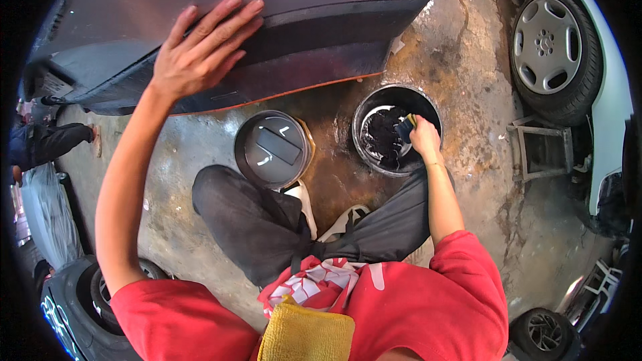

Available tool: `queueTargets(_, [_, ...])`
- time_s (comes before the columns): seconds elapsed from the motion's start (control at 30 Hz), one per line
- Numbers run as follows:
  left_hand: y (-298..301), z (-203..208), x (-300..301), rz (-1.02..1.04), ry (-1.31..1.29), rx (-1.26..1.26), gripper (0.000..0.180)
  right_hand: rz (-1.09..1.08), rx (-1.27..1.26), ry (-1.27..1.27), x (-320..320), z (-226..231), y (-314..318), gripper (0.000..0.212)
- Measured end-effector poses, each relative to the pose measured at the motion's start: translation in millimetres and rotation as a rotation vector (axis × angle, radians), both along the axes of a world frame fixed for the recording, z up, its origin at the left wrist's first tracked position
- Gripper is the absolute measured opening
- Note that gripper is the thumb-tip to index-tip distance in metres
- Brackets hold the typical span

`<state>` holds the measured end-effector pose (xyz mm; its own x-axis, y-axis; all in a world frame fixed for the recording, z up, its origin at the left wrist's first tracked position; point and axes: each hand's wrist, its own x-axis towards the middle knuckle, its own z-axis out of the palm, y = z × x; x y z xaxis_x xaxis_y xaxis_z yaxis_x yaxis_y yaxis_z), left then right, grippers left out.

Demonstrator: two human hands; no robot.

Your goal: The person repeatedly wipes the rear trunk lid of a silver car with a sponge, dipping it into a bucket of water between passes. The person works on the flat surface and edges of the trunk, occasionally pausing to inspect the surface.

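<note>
My left hand point(200, 53) lies flat on the dark grey car body panel point(147, 0), fingers spread, near a black trim strip point(314, 20). Over the right-hand black bucket point(428, 102), my right hand point(425, 138) pinches a small dark and yellow pad point(405, 128); whether it is a sponge or a sanding pad I cannot tell. Dark liquid with pale streaks point(384, 130) fills the bottom of that bucket. To its left stands a second round bucket point(241, 160) of greyish liquid, with a dark rectangular shape point(279, 146) in it.
A yellow cloth point(307, 334) hangs at my chest. At right are a pale car's wheel point(548, 43) and a metal stool point(545, 150). Another person's legs point(63, 144) show at far left, above a dark car point(73, 301). The concrete floor point(468, 93) looks wet and stained.
</note>
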<state>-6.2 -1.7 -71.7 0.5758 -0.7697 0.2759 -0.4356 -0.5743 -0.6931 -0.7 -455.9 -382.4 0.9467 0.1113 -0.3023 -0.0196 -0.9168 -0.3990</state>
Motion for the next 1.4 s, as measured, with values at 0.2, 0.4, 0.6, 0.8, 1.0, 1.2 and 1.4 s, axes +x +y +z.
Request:
queueTargets(0.2, [0.2,-6.1,-8.6,0.053,-0.039,-0.053,0.048,-0.369,0.869,0.810,35.9,-43.7,19.4,0.074])
queueTargets(0.4, [-13.8,-9.6,-2.0,0.035,-0.057,-0.088,0.043,-0.316,-0.115,0.195,-8.2,-197.9,11.4,0.092])
queueTargets(0.6, [-4.3,-10.6,-7.8,0.064,-0.069,-0.074,0.041,-0.346,0.461,0.473,-23.1,-181.7,62.0,0.062])
queueTargets(0.8, [-8.9,-6.2,-2.0,0.036,-0.067,-0.092,0.042,-0.745,0.360,0.497,-29.5,-238.9,-12.5,0.042])
queueTargets(1.0, [-10.0,-9.8,-1.7,0.009,-0.083,-0.114,0.043,-0.520,0.487,0.565,-32.1,-251.3,23.1,0.069])
queueTargets(1.2, [-10.1,-9.8,-4.2,0.037,-0.075,-0.080,0.043,-0.349,0.563,0.551,-18.8,-189.9,63.0,0.073])
queueTargets(1.4, [-10.5,-8.7,-5.6,0.047,-0.074,-0.079,0.044,-0.744,0.711,0.431,-9.1,-206.7,29.7,0.026])
